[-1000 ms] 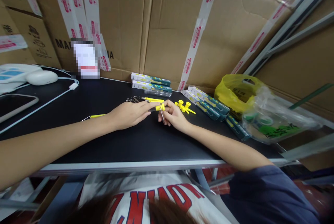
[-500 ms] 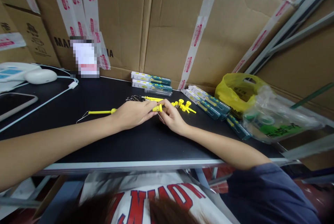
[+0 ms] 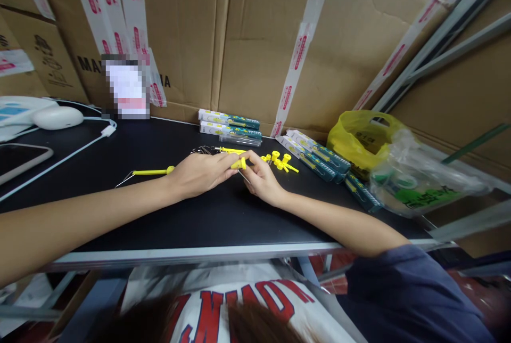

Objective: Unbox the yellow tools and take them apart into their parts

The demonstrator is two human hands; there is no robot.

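Wire [image 3: 244,175] shows less now — my left hand [image 3: 199,174] and right hand [image 3: 262,180], nearly closed, pinch the yellow piece [image 3: 239,164] — apparently closer handling.

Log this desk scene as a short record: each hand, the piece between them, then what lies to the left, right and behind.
Left hand: fingers on a yellow piece
Right hand: fingers close in at the same piece; exact grip hidden
Yellow piece: between the hands, thin wire just below it
Left of left hand: yellow rod with bent wire end
Right of right hand: small yellow parts, slanted boxes, yellow bag
Behind hands: stacked boxes
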